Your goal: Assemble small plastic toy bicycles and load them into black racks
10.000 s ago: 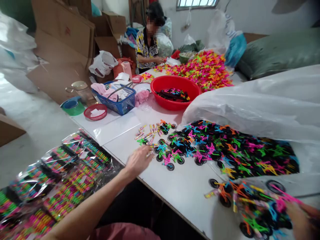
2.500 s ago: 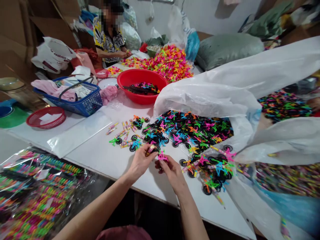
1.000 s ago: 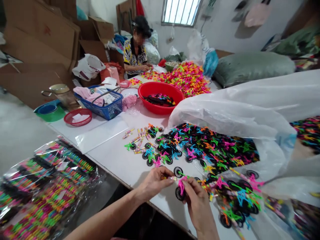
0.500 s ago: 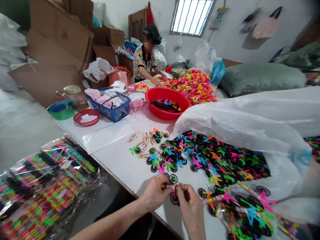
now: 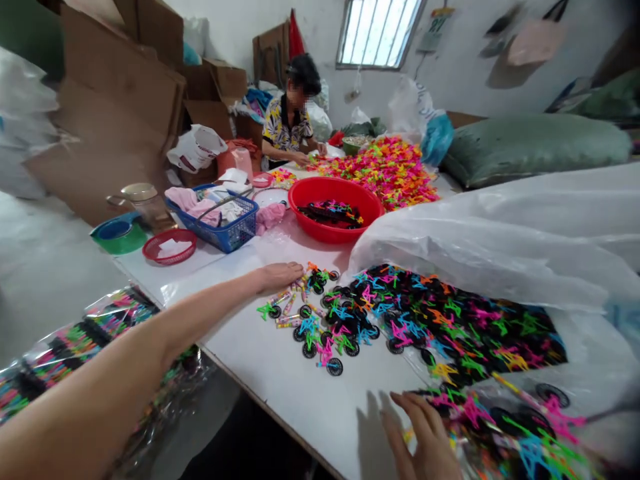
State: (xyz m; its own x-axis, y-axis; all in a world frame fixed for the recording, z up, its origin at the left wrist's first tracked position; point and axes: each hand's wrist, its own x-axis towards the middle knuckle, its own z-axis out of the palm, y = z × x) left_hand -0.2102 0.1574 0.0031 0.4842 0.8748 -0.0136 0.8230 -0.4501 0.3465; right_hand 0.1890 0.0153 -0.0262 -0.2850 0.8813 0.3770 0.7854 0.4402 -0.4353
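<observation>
The left hand (image 5: 279,276) stretches out palm down at the far side of a few small printed tubes (image 5: 289,324), its fingers together and pointing toward an orange and green toy bike; whether it holds anything cannot be told. The right hand (image 5: 429,440) is open, fingers parted, beside a blurred pile of toy bikes and tubes (image 5: 535,453) at the near right of the white table (image 5: 290,393). Between the hands lies a loose cluster of toy bikes (image 5: 326,350) with black wheels, next to the tubes. More bikes spill from a white plastic bag (image 5: 480,233) on the right. Beyond stand a red basin (image 5: 313,230) and a blue basket (image 5: 235,235), and across the table a person (image 5: 286,130) sits by a bright heap of small pieces (image 5: 395,170).
</observation>
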